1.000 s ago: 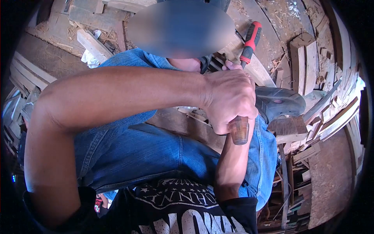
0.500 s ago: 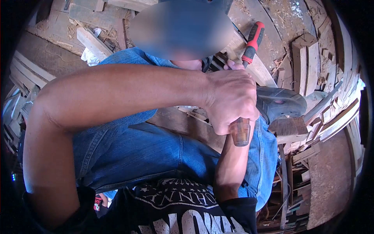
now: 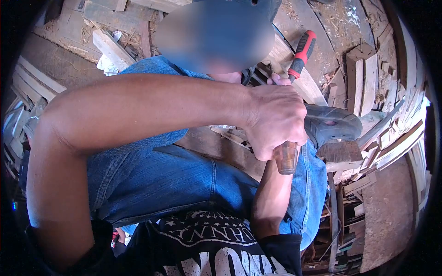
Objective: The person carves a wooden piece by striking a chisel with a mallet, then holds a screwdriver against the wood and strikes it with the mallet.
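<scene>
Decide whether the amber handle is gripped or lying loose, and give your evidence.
Gripped: the left hand is closed around the amber handle, and only its end shows, sticking out of the fist.

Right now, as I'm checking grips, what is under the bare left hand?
Beneath the left hand runs the right forearm; the right hand's fingers show beyond. A translucent amber handle's end pokes out. The rest of the right hand, and anything it holds, is covered.

Translucent handle looks glossy; wooden board, rough.
</scene>
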Tool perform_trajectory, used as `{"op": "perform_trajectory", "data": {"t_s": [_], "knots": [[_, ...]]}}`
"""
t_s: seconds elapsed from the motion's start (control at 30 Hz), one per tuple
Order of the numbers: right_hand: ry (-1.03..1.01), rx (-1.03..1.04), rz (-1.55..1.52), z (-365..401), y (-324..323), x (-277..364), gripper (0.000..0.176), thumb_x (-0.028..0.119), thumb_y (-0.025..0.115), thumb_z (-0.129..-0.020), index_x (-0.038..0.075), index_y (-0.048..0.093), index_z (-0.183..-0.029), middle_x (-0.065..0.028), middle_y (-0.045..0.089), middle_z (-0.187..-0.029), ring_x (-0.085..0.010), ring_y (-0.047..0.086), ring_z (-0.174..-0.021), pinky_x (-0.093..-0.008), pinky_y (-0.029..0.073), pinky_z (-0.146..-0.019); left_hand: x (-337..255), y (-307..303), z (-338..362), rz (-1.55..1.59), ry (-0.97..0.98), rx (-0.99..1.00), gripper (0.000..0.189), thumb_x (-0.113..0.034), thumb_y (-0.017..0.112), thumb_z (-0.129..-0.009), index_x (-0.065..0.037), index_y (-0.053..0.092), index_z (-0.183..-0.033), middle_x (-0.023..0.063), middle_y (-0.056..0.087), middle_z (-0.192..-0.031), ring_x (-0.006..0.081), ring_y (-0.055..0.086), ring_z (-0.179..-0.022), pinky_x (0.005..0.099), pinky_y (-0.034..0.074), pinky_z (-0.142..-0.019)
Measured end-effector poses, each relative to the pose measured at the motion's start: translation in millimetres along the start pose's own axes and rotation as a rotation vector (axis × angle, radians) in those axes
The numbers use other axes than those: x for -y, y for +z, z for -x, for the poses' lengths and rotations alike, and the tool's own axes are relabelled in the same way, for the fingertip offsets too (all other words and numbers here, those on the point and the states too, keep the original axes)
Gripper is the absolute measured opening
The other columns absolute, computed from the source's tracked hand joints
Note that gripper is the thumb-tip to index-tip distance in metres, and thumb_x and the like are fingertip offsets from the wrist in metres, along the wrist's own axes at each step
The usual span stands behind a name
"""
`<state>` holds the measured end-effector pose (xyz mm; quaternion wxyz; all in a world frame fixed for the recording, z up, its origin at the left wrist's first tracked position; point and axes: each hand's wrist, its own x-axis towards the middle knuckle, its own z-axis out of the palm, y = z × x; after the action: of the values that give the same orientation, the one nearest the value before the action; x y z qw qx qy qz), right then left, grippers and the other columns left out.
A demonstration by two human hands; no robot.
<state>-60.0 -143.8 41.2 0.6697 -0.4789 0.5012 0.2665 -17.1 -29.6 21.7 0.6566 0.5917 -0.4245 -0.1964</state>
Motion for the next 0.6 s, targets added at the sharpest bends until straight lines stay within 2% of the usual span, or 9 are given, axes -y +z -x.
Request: {"op": "perform_trajectory", "data": {"t_s": [0.6], "knots": [[-0.002,-0.003,0.026,2.4,2.0,-1.9,0.019,0.018,0.066,-0.086,0.002,0.061,-0.077,0.0013,0.054,-0.059,-0.0073,0.046,-0.047,-0.023,0.034,-0.042,-1.6,-3.8,-3.8,0.005,-0.04,0.076,0.017,-0.014,0.064,-0.042,-0.006,0.062,-0.058,0.0166,0.059,-0.056,0.0351,0.063,-0.06,0.0456,0.049,-0.058]]}}
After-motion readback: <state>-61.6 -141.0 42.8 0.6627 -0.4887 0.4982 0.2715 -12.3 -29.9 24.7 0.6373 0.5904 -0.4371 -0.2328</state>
